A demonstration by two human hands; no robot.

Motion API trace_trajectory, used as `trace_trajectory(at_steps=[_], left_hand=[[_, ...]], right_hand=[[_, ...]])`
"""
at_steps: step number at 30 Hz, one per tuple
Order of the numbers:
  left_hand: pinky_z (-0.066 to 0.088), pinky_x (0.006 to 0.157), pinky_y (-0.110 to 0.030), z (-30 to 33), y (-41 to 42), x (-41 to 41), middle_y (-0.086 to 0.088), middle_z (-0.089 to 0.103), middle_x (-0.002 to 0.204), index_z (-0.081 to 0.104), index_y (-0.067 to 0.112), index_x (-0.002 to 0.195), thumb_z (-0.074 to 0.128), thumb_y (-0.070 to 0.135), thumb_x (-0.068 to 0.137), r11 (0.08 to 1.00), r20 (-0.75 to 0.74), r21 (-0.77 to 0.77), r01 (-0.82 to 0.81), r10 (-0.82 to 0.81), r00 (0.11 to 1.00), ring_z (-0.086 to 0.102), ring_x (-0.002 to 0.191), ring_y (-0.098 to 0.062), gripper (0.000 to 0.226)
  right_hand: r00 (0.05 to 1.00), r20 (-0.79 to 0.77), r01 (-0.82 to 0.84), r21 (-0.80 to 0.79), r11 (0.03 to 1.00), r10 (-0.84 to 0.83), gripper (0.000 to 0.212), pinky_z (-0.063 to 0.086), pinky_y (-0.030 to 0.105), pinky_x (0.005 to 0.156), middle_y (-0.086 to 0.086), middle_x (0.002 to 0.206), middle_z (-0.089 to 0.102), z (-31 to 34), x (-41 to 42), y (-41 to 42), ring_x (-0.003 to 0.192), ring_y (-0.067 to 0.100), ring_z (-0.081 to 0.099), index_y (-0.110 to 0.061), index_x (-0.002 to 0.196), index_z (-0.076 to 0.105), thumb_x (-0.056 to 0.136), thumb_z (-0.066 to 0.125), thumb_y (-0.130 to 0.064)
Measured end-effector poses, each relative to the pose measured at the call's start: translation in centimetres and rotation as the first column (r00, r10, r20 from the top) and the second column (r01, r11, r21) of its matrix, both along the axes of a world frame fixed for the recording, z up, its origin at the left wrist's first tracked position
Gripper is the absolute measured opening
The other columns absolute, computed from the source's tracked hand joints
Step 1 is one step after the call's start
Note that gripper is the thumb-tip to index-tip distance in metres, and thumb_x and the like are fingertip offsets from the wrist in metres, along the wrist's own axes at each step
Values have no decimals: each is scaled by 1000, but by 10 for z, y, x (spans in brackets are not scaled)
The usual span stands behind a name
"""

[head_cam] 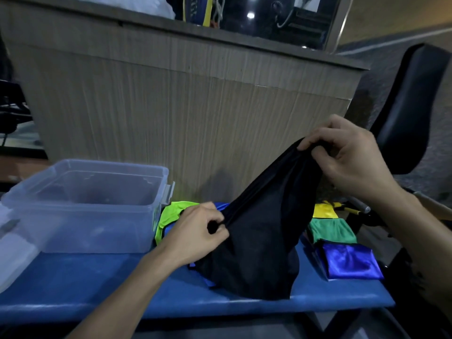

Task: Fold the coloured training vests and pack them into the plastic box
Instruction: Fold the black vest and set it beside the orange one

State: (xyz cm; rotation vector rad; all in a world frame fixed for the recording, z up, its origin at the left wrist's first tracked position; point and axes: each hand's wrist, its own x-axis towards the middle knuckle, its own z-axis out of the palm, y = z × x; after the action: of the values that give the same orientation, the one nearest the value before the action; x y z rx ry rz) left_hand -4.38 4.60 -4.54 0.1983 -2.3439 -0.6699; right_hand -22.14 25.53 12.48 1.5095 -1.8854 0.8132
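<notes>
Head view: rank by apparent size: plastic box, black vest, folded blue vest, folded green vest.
1. plastic box
2. black vest, slightly smaller; held up nearer the camera, so unsure
3. folded blue vest
4. folded green vest, partly overlapped by the blue one
</notes>
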Motion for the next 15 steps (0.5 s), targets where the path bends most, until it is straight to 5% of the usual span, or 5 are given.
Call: trace_trajectory(at_steps=[5,9,12,15], left_hand=[[34,60,-17,-5,9,20,10,47,68,47,28,57,54,42,79,997,15,64,48,-49,999,50,68,-9,27],[34,62,-24,16,4,47,9,46,67,52,15,60,59,45,80,982,28,174,72,-78,997,44,63,-5,37],[45,73,-21,88,4,79,-6,61,83,64,-10,79,81,41,71,770,-220,580,266,-167,961,56,82,-14,55],[57,70,-23,175,20,114,-4,74,79,76,11,77,73,32,69,549,-488,676,492,-168,857,69,72,-13,23]], right_hand=[[999,24,34,-169,985,-30,25,46,20,70,0,96,62,24,-5,12,79,9,58,-16,96,77,89,61,2],[996,64,70,-257,964,-55,27,49,26,76,-1,98,64,39,-11,19,87,14,62,-20,100,77,89,60,-2],[982,189,88,-309,947,-29,25,56,37,88,-3,102,70,46,-15,24,96,14,66,-22,99,78,89,62,-6],[923,379,74,-325,943,58,26,56,35,94,0,100,75,49,-13,26,93,10,68,-24,95,77,89,63,-3]])
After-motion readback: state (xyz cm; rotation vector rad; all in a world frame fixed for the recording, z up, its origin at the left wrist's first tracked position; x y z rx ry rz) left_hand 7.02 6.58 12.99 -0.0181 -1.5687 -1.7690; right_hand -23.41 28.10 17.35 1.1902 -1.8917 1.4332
